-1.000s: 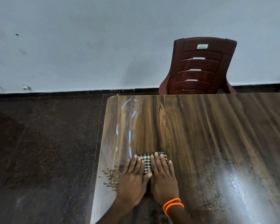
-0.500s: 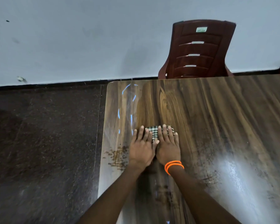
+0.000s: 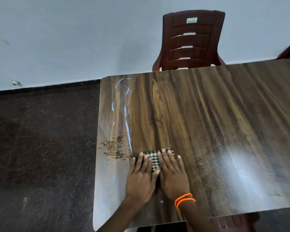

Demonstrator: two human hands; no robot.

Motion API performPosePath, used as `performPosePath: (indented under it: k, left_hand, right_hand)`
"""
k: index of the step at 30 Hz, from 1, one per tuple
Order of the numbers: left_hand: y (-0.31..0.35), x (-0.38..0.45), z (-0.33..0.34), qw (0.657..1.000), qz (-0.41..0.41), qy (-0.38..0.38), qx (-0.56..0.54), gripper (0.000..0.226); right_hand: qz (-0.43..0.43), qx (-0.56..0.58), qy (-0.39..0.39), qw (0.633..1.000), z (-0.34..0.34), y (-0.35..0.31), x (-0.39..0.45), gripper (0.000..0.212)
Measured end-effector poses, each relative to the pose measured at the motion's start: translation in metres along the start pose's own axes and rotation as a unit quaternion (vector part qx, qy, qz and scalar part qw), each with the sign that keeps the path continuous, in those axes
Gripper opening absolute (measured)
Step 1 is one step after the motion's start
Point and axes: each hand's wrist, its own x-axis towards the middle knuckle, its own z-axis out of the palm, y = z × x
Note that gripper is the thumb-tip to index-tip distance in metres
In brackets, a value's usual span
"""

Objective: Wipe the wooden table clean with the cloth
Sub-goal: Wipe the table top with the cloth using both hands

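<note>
My left hand (image 3: 141,179) lies flat on the cloth (image 3: 155,158), fingers straight and spread a little, pressing down, not curled round anything. My right hand (image 3: 172,173) lies just beside it in the same way, palm down, fingers straight, and the two thumbs meet in the middle. I judge that I keep both hands side by side like this to put even weight on the folded cloth so it stays flat and drags across the wood instead of bunching up. Two thin orange bands (image 3: 184,200) sit round my right wrist.

The cloth is a small folded square, woven in a black and white check, soft and thin, and only its far half shows past my fingertips. It rests on the table (image 3: 208,114) near the left edge, in the nearer half.

The table top is smooth and glossy with a brown wood grain that runs away from me, and its corners are rounded. It shines enough to throw back pale glare on the right. Just left of the cloth lies a patch of small brown crumbs (image 3: 115,147), not yet cleared, and a fainter speckling shows on the right side of the top.

Beyond the far edge stands a dark red plastic chair (image 3: 191,42) with a slotted back, against a pale wall (image 3: 74,39). The floor (image 3: 40,148) is dark speckled stone.
</note>
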Motion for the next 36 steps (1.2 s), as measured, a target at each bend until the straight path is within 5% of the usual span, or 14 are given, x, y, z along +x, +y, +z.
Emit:
performPosePath:
  k: [6, 12, 19, 25, 31, 36]
  left_hand:
    - [0.025, 0.064, -0.007, 1.0, -0.002, -0.02, 0.019, 0.069]
    - [-0.035, 0.071, -0.011, 0.998, -0.01, -0.002, 0.055, 0.067]
    - [-0.058, -0.013, -0.005, 0.998, -0.02, 0.039, 0.052, 0.064]
    - [-0.007, -0.08, 0.013, 1.0, 0.003, 0.009, 0.015, 0.068]
    - [0.035, -0.044, 0.009, 1.0, 0.004, -0.021, 0.015, 0.066]
    - [0.004, -0.025, 0.0, 0.998, -0.015, -0.028, 0.05, 0.07]
  right_hand:
    - [0.082, -0.024, 0.007, 0.996, -0.005, 0.03, 0.04, 0.069]
    - [0.084, 0.011, 0.007, 0.996, 0.007, -0.024, 0.084, 0.069]
    - [0.0, 0.033, -0.005, 0.999, 0.015, -0.067, 0.022, 0.073]
    - [-0.015, 0.006, -0.003, 1.0, 0.009, -0.035, -0.065, 0.067]
    - [0.032, -0.022, 0.002, 0.999, -0.001, 0.01, -0.062, 0.068]
    - [0.069, 0.015, -0.005, 0.998, 0.008, -0.021, -0.022, 0.07]
